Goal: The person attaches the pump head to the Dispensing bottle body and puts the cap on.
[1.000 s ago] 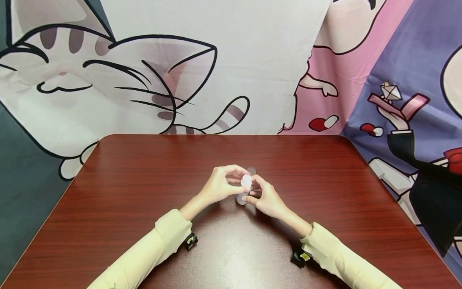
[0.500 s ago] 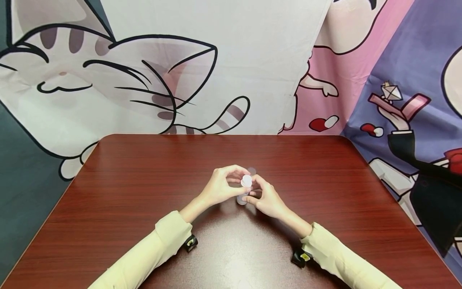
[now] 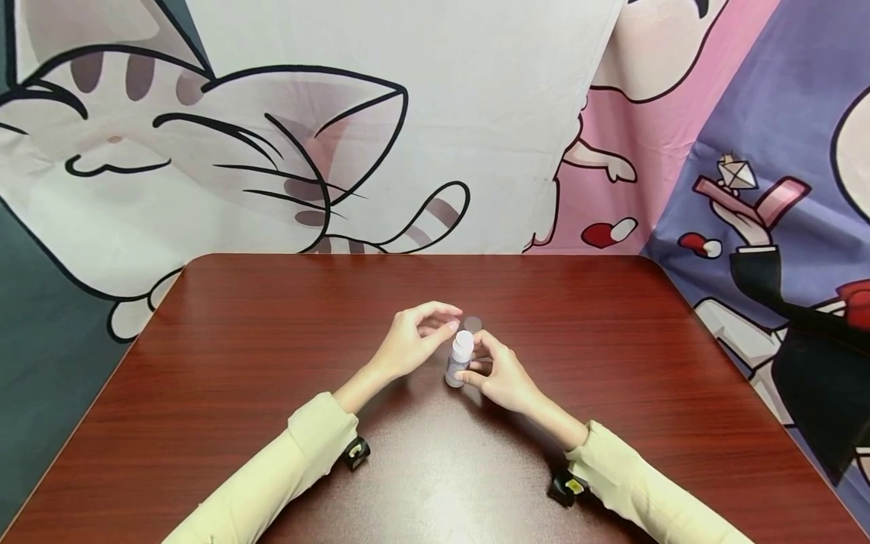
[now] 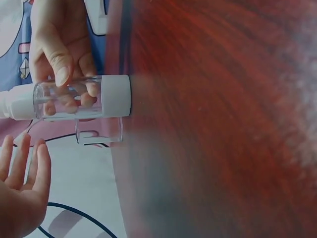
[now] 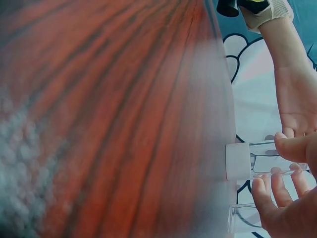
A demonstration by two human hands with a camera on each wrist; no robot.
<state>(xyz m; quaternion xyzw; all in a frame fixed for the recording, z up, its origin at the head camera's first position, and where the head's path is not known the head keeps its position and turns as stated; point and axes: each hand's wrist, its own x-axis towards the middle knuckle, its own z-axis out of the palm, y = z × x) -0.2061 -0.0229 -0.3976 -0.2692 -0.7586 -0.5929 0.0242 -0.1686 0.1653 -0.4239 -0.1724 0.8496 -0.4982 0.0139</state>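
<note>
Clear-walled and white at both ends: held the bottle (image 3: 458,360) upright in the right hand (image 3: 504,375), with thumb and fingers closed in around the see-through middle. Rested its white base (image 4: 116,95) on the dark red table (image 3: 272,332), in the same spot as half a second before.

Drew the left hand (image 3: 408,340) back from around the bottle's white upper end (image 3: 464,342). Ended with those fingers loose and holding nothing, just beside the bottle but apart from it. Brought the white upper end into plain sight by doing so. To judge by this, paused or finished the two-handed part of the handling and left the bottle steadied by the right hand alone. Could not make out any change in the upper end itself.

Had a small clear cup-like piece (image 4: 99,133) standing just beyond the bottle, held by neither hand; could not tell about contact between the two.

Farther out, wore pale yellow sleeves (image 3: 319,431), with a black device (image 3: 356,452) at the left wrist and another black device (image 3: 563,488) at the right. Faced a printed cloth (image 3: 510,113) with a cartoon cat, past the table's far edge.
</note>
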